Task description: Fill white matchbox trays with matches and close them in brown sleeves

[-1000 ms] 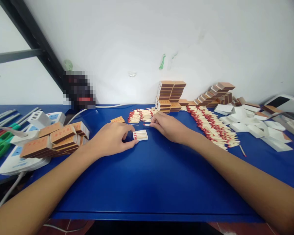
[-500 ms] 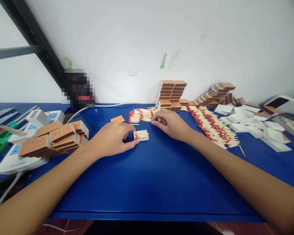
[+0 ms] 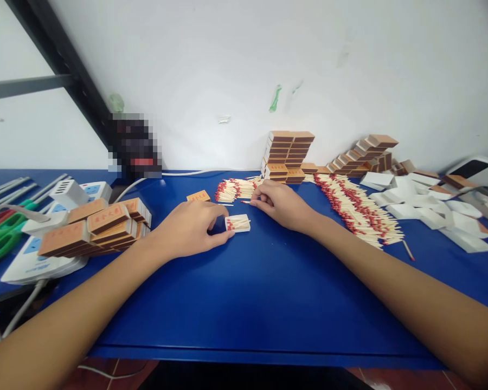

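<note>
In the head view my left hand (image 3: 191, 228) holds a small white matchbox tray (image 3: 243, 229) by its left end, between thumb and fingers. Several matches (image 3: 239, 221) with red heads lie inside it. Just beyond the tray, my right hand (image 3: 283, 205) is closed in a pinch on a match (image 3: 246, 202), whose red head points left. Its fingertips are beside a small pile of loose matches (image 3: 233, 189). Left of that pile, an orange matchbox cover (image 3: 198, 196) lies flat, partly behind my left hand.
Stacked matchboxes (image 3: 288, 149) stand against the wall, with more leaning boxes (image 3: 361, 154) to their right. A long bed of matches (image 3: 355, 208) spreads at right, beside white empty trays (image 3: 415, 203). At left, matchboxes (image 3: 106, 222) sit on a power strip (image 3: 44, 268) near green-handled scissors (image 3: 2, 244).
My right fingers have drawn a match out slightly from the pile, its red head now showing. The left hand keeps its hold on the tray. The whole view has shifted slightly.
</note>
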Motion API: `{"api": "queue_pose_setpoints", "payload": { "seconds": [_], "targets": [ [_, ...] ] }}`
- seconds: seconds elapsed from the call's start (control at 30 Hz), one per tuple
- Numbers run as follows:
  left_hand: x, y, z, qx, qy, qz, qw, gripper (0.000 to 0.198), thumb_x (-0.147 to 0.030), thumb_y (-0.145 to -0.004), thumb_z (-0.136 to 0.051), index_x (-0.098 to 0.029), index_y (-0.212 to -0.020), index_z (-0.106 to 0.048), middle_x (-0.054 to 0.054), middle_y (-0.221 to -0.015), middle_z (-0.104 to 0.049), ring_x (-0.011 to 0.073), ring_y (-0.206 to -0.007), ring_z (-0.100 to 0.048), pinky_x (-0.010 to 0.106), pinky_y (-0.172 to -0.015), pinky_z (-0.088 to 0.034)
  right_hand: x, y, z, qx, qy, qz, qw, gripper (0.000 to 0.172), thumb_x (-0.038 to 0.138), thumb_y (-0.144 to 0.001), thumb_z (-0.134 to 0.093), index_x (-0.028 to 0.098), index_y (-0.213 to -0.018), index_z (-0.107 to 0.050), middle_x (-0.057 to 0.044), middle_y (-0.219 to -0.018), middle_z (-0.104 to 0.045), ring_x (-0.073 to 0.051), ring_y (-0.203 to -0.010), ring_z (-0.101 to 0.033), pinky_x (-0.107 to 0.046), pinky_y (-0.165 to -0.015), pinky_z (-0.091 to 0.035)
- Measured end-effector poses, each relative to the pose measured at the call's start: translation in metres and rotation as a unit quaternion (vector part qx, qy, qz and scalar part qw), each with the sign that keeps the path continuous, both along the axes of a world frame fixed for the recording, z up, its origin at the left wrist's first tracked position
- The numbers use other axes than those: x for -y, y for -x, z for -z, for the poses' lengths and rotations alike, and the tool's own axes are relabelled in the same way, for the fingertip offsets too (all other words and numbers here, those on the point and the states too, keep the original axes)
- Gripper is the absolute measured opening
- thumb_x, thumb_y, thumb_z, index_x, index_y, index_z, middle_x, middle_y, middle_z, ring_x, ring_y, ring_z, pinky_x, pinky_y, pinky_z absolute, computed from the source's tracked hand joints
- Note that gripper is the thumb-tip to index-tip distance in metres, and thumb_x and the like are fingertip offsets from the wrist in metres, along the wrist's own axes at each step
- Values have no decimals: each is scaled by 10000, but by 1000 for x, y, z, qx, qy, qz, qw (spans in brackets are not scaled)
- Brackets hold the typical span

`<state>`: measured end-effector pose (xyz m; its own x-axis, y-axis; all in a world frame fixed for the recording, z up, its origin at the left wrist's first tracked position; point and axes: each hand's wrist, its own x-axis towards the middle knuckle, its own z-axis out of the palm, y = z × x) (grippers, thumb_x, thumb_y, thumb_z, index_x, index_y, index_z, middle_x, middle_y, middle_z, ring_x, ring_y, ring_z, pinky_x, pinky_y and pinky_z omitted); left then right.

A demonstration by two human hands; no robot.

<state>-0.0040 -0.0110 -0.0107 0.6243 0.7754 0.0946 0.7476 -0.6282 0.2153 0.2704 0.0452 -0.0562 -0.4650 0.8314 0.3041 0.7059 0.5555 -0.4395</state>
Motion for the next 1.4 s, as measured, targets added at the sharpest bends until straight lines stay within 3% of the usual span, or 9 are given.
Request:
{"api": "queue_pose_setpoints", "payload": {
  "seconds": [0.13, 0.33, 0.47, 0.6, 0.7, 1.03, 1.27, 1.4],
  "targets": [
    [0, 0, 1, -1, -4, 0, 1000, 303, -493, -992, -672, -208, -1037, -767, -2, -753, -692, 170, -628, -575, 321, -606, -353, 7, 2, -7, 12, 14, 3, 1000, 117, 233, -1028, -635, 202, -915, -635, -51, -924, -617, -200, -829, -559, -328, -775, -422],
    [0, 0, 2, -2, 1, 3, 1000, 294, -486, -983, -689, -205, -1026, -764, -3, -740, -684, 168, -624, -576, 319, -608, -355, 46, 23, -21, 3, 28, -49, 998, 113, 263, -1077, -594, 213, -982, -630, -53, -1012, -636, -187, -841, -565, -318, -753, -410],
    [0, -1, 1, -3, 4, -5, 1000, 290, -486, -979, -694, -208, -1018, -765, -3, -740, -685, 166, -623, -578, 312, -600, -349, 59, 30, -22, 25, 25, -44, 998, 85, 258, -1081, -589, 213, -1017, -619, -50, -1025, -640, -178, -807, -551, -320, -723, -388],
    [1, -1, -1, -2, 3, 2, 1000, 274, -470, -973, -698, -206, -1002, -767, -1, -735, -688, 167, -626, -583, 312, -601, -346, 56, 23, -24, 9, 23, -53, 998, 141, 313, -1081, -605, 226, -972, -628, -50, -970, -640, -192, -826, -572, -322, -721, -401],
    [1, -2, -2, -6, 1, 7, 1000, 289, -478, -985, -679, -204, -1013, -768, 6, -744, -696, 172, -634, -591, 313, -597, -346, 54, 19, -24, 6, 37, -56, 998, 97, 260, -1047, -626, 230, -956, -639, -42, -933, -641, -188, -807, -572, -321, -716, -404],
    [1, -1, 0, -3, 6, 3, 1000, 275, -463, -972, -691, -201, -1017, -765, 5, -753, -700, 172, -640, -596, 314, -602, -351, 54, 28, -17, -42, 76, -54, 995, 117, 234, -1019, -608, 214, -914, -654, -22, -855, -649, -172, -769, -557, -318, -715, -409],
    [1, -2, 0, 1, 6, 15, 1000, 271, -458, -984, -676, -204, -1024, -762, 5, -751, -692, 173, -649, -602, 314, -611, -363, 25, 13, -8, -46, -29, 30, 998, 137, 223, -1014, -628, 209, -1075, -750, -48, -928, -664, -184, -759, -565, -336, -757, -419],
    [1, -3, -2, -3, 12, 15, 1000, 286, -483, -989, -672, -208, -1010, -750, 5, -760, -694, 174, -657, -605, 319, -606, -363, 10, 5, 1, -11, -33, 32, 999, 208, 234, -1018, -640, 214, -1149, -801, -67, -960, -661, -188, -747, -564, -339, -740, -421]
  ]
}}
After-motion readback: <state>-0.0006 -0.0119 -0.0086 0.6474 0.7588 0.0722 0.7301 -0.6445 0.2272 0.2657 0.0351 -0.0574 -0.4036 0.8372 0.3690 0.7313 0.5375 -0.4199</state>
